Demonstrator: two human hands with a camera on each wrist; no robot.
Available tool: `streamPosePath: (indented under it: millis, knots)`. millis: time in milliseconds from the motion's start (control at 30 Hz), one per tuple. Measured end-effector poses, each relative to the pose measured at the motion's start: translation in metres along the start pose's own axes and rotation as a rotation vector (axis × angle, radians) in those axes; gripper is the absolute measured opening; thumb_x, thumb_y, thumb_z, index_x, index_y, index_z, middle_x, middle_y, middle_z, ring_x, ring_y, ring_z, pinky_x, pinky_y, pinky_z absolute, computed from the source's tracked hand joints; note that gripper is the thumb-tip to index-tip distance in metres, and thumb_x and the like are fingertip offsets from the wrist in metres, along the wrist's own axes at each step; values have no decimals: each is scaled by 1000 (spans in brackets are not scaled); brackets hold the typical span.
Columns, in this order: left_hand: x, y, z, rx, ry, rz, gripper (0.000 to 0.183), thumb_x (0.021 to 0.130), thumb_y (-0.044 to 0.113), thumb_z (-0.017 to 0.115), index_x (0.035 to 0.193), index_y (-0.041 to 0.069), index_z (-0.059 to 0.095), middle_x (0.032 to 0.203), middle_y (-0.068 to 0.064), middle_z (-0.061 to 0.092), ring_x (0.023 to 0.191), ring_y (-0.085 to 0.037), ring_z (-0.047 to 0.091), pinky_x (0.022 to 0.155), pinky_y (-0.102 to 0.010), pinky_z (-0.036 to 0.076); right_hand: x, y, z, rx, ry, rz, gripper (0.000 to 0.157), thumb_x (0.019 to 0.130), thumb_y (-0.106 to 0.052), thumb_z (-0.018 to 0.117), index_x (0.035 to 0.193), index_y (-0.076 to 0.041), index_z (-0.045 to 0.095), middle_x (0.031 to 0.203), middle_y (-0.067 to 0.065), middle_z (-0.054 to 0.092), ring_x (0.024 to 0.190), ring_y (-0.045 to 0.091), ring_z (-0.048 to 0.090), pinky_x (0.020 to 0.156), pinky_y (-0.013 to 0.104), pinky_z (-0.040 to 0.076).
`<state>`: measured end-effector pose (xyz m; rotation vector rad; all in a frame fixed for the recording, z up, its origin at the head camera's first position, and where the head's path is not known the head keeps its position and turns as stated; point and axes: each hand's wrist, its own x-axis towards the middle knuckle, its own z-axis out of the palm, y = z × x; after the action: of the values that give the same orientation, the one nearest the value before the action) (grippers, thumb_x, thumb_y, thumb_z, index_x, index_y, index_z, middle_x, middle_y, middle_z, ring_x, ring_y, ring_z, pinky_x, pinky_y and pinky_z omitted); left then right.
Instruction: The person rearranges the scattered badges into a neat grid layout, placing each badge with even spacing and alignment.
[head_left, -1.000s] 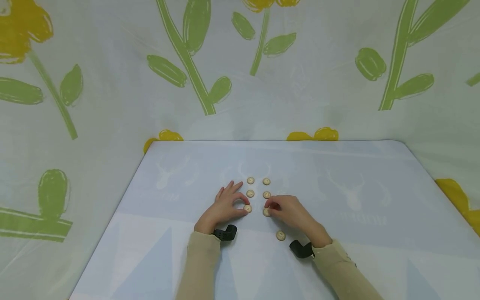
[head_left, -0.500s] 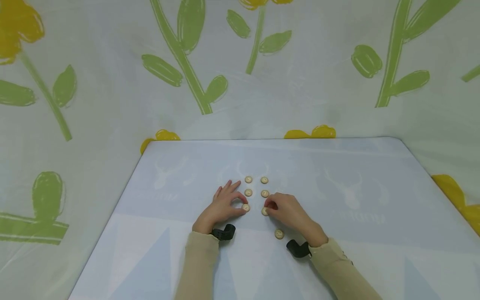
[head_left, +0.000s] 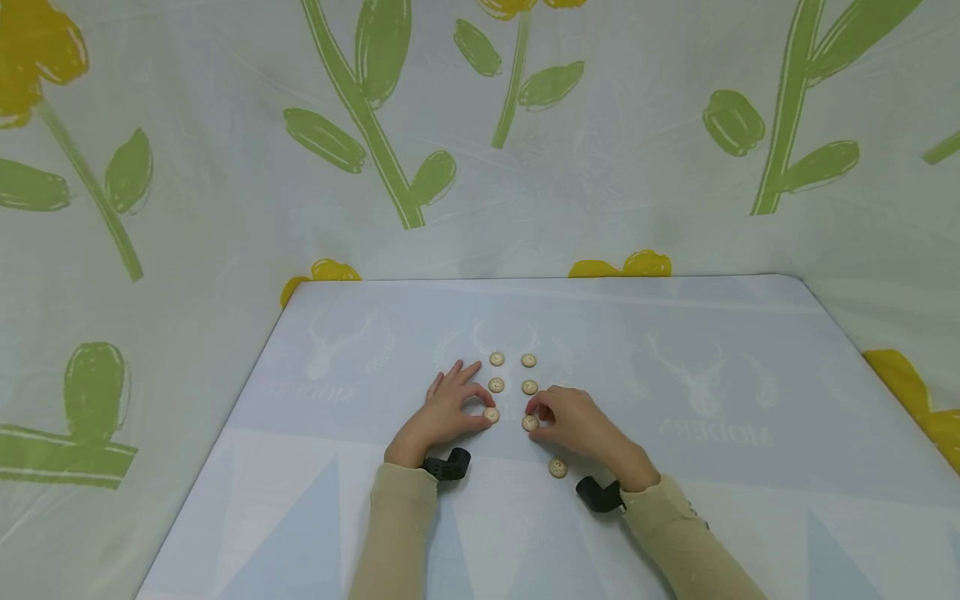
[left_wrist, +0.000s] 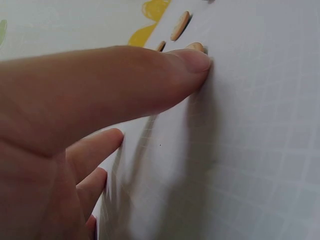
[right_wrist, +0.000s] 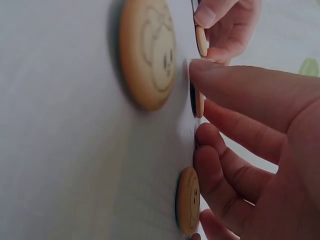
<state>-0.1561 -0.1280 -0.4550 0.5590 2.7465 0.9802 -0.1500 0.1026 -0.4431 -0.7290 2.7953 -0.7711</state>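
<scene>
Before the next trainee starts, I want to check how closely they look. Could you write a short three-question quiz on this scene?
1. How many round discs lie on the table in the head view, counting those at the fingers?
2. True or false: the lowest disc in the head view touches the right hand.
3. Fill in: the left hand pinches the gripped disc between its thumb and its ____.

Key:
1. Seven.
2. False; it lies apart from that hand.
3. Index finger.
</scene>
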Motion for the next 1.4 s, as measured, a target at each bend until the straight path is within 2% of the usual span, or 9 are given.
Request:
streamPosePath:
  millis: [200,667,833,1400]
  knots:
    - [0,0,0,4,5,-2,15,73,29,70,85,25,61,144,-6,26,135,-27,6,103,-49,1,0,1,0,-27,13,-39,17,72,-20,73,85,-20,62,70,-11,48,67,6,43,69,30,35]
    - [0,1,0,5,2,-5,15,73,30,69,85,25,61,145,-5,25,135,-26,6,104,-47,1,0,0,1,18,8,17,17,72,-19,73,84,-19,61,71,-10,49,66,7,45,65,27,38]
    - [1,0,1,7,2,-19,15,73,30,70,85,27,61,145,-3,25,135,-23,5,104,-45,0,0,1,1,32,8,16,18,72,-18,73,84,-19,61,71,-10,50,66,7,45,63,27,39]
    - [1,2,1,4,11,-25,14,73,29,71,82,28,61,144,-3,26,135,-24,7,104,-46,1,0,1,2,10,16,15,19,71,-22,74,83,-19,61,69,-10,48,64,7,43,66,28,35]
